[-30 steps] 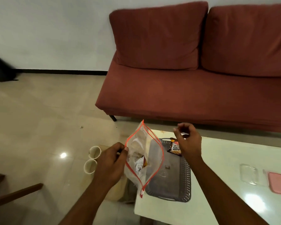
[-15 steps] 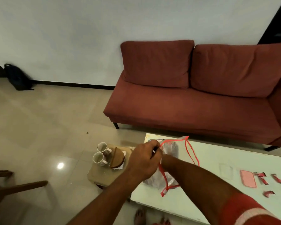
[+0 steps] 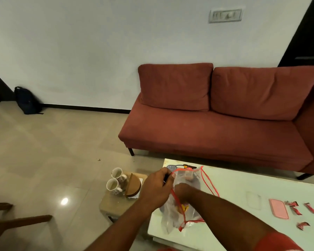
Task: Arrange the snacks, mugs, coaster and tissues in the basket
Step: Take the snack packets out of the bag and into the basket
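My left hand (image 3: 157, 185) pinches the red-trimmed rim of a clear zip bag (image 3: 188, 201) and holds it open above the white table (image 3: 243, 187). My right hand (image 3: 182, 191) is plunged inside the bag, fingers hidden among the snack packets; whether it grips one I cannot tell. The grey perforated basket (image 3: 170, 167) lies on the table behind the bag, mostly covered, with a snack packet (image 3: 188, 167) at its far end. Two patterned mugs (image 3: 116, 181), a round wooden coaster (image 3: 133, 184) and white tissues (image 3: 143, 179) rest on a low stool to the left.
A pink case (image 3: 278, 211), a clear case (image 3: 253, 200) and several red wrappers (image 3: 295, 209) lie on the table's right side. A red sofa (image 3: 216, 127) stands behind the table. A dark backpack (image 3: 26, 100) leans on the wall. Wooden chair legs (image 3: 16, 221) show bottom left.
My right hand went from hovering over the basket into the bag and has pushed deeper. The camera tilted upward, showing more wall. My left hand kept hold of the bag's rim.
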